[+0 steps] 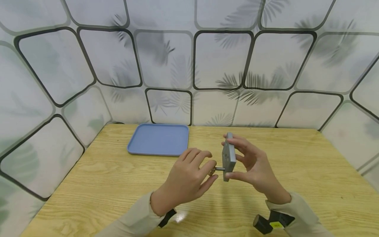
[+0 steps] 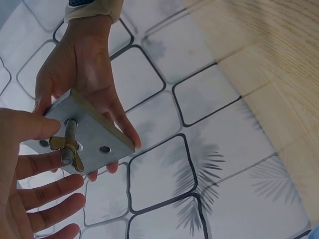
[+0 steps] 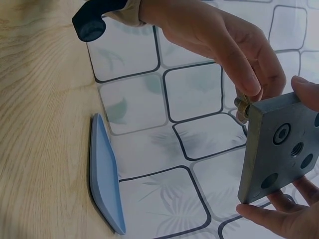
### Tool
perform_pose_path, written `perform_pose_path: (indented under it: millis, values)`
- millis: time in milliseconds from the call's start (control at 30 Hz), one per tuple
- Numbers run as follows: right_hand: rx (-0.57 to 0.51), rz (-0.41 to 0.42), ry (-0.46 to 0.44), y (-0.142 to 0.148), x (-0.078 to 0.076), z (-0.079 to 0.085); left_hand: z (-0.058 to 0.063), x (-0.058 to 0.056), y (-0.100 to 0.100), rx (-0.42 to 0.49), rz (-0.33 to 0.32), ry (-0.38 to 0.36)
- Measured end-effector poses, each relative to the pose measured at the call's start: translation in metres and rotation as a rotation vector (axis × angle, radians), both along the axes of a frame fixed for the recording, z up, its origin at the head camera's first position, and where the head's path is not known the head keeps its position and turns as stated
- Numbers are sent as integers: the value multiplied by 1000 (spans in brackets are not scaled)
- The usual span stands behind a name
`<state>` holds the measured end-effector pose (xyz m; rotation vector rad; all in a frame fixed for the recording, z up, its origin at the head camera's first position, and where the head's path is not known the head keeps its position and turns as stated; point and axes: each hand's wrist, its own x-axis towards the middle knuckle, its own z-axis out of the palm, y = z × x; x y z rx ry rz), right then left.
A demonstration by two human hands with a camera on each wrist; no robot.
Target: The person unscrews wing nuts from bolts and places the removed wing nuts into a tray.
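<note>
My right hand (image 1: 256, 166) holds a grey metal plate (image 1: 228, 158) upright by its edges, above the table. A threaded bolt (image 2: 71, 130) sticks out of the plate's left face, with a brass wing nut (image 2: 77, 162) near its free end. My left hand (image 1: 186, 177) is at the wing nut, thumb and index finger on either side of one wing, the other fingers spread loosely. In the right wrist view, the plate's other face shows a socket-head screw (image 3: 282, 133) and several holes.
A blue tray (image 1: 160, 140) lies flat at the back left of the wooden table (image 1: 97, 184). A patterned backdrop (image 1: 165, 59) closes off the back and sides. Dark wrist cameras (image 1: 267, 223) sit on both sleeves.
</note>
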<state>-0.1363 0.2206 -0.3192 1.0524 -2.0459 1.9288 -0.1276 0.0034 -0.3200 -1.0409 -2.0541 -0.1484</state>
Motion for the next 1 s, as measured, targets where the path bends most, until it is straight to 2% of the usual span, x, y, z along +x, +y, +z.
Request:
perform_pose_path:
  millis: [233, 500, 700, 833, 1000]
  values:
    - [-6, 0, -2, 0, 0, 1, 1, -1, -2, 3, 6, -9]
    - [-4, 0, -8, -1, 1, 2, 3, -3, -1, 80, 46, 90]
    - [-6, 3, -5, -1, 1, 2, 2, -3, -1, 78, -35, 105]
    - [-7, 4, -10, -1, 1, 2, 2, -1, -1, 43, -56, 63]
    - [-7, 4, -11, -1, 2, 2, 2, 0, -3, -25, -5, -29]
